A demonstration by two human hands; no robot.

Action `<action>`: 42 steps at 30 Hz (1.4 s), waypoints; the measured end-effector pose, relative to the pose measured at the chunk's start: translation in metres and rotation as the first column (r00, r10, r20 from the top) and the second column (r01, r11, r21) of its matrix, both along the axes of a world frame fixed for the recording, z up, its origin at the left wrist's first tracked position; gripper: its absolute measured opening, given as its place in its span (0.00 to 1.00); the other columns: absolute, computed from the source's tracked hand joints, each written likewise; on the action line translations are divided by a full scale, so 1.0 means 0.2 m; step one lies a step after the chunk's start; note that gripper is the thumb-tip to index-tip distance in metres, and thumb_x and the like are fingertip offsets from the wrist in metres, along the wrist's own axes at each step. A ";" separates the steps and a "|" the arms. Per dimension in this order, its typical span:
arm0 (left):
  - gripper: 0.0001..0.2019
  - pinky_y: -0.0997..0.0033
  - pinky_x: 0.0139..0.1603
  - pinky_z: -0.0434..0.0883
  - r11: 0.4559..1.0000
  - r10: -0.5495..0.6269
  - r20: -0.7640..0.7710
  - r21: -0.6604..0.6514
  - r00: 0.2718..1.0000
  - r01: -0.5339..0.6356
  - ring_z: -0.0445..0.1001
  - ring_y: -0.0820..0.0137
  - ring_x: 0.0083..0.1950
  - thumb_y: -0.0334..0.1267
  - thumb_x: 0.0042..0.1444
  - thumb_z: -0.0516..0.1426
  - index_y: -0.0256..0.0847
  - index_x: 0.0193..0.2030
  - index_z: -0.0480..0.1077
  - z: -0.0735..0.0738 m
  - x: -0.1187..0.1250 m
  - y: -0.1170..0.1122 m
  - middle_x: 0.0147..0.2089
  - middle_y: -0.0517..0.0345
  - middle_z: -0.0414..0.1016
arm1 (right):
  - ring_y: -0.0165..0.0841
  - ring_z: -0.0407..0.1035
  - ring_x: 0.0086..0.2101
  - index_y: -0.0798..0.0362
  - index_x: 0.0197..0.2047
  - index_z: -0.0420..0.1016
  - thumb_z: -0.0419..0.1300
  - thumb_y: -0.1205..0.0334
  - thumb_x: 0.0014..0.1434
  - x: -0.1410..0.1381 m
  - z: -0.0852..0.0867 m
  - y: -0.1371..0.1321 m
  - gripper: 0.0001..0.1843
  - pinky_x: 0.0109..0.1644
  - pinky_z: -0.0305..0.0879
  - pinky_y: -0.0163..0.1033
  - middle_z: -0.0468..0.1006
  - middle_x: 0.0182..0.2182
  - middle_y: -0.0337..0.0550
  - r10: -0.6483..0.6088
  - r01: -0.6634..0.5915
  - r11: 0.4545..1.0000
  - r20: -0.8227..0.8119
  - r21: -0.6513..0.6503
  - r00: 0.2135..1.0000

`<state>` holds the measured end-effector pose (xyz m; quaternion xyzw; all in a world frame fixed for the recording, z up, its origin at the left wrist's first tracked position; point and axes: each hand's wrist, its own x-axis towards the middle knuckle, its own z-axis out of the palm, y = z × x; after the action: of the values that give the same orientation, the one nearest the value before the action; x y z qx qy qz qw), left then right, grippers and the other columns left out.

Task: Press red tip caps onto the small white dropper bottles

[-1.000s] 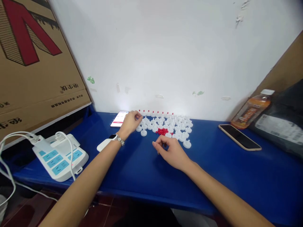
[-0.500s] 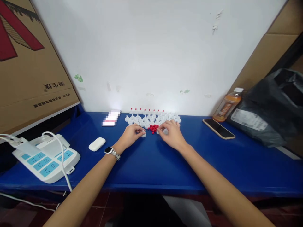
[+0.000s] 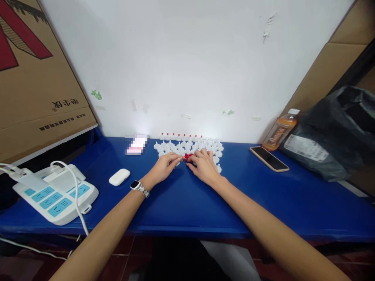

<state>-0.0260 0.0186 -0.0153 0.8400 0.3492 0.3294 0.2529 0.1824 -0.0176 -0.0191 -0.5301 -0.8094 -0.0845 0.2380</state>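
My left hand (image 3: 165,168) is closed, thumb and forefinger pinched together at the left edge of a pile of small red caps (image 3: 188,156). What lies in the pinch is too small to make out. A white lid partly shows under these fingers. My right hand (image 3: 203,166) reaches over the pile from the right, fingers bent and thumb a little apart from the forefinger, the fingertips at the red caps. Behind both hands spread many white spouted lids (image 3: 218,146); some are hidden by the hands. Along the wall stands a row of white lids with red tips (image 3: 179,135).
A white earbud case (image 3: 119,177) and a power strip (image 3: 55,203) with cables lie to the left. A blurred pink-and-white item (image 3: 136,145) is near the wall. To the right are a phone (image 3: 269,158), an orange drink bottle (image 3: 280,130) and a dark plastic bag (image 3: 328,136).
My right hand has moved left onto the red caps, uncovering white lids at its right. My left fingertips have shifted slightly right and up, toward the pile.
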 end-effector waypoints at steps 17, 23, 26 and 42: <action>0.17 0.63 0.49 0.72 0.998 0.038 -0.153 0.061 0.987 -0.028 0.74 0.65 0.43 0.38 0.65 0.50 0.43 0.58 0.70 -0.07 0.00 0.01 0.49 0.50 0.72 | 0.44 0.61 0.46 0.49 0.43 0.80 0.59 0.57 0.65 0.01 0.00 -0.02 0.09 0.49 0.50 0.49 0.76 0.40 0.48 -0.024 0.024 1.000 -0.041 0.012 0.999; 0.19 0.62 0.48 0.73 0.999 0.025 -0.133 -0.024 0.991 -0.028 0.76 0.63 0.44 0.46 0.67 0.50 0.41 0.59 0.67 -0.06 0.01 0.01 0.52 0.48 0.75 | 0.43 0.62 0.46 0.50 0.38 0.79 0.60 0.60 0.65 -0.01 -0.01 -0.01 0.07 0.50 0.50 0.50 0.75 0.39 0.47 -0.014 0.013 1.000 -0.034 -0.016 0.999; 0.19 0.61 0.52 0.72 1.000 -0.003 -0.112 -0.021 0.994 0.001 0.76 0.62 0.48 0.46 0.67 0.49 0.40 0.58 0.67 -0.05 0.01 0.00 0.54 0.47 0.74 | 0.43 0.62 0.46 0.51 0.37 0.78 0.60 0.60 0.65 -0.01 -0.01 -0.01 0.07 0.50 0.51 0.50 0.76 0.40 0.48 -0.002 0.002 1.000 -0.037 -0.007 0.999; 0.21 0.56 0.60 0.70 0.995 -0.047 -0.214 0.076 0.976 0.065 0.72 0.57 0.61 0.47 0.69 0.46 0.43 0.65 0.60 -0.01 0.05 -0.11 0.63 0.45 0.70 | 0.32 0.70 0.30 0.53 0.35 0.80 0.63 0.53 0.60 -0.06 0.02 -0.06 0.12 0.35 0.62 0.37 0.80 0.28 0.40 0.073 -0.334 0.935 -0.856 -0.120 0.512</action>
<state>-0.0151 -0.0036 -0.0171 0.8896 0.3364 0.2448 0.1885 0.1707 -0.0304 -0.0149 -0.4323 -0.6551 0.3201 0.5306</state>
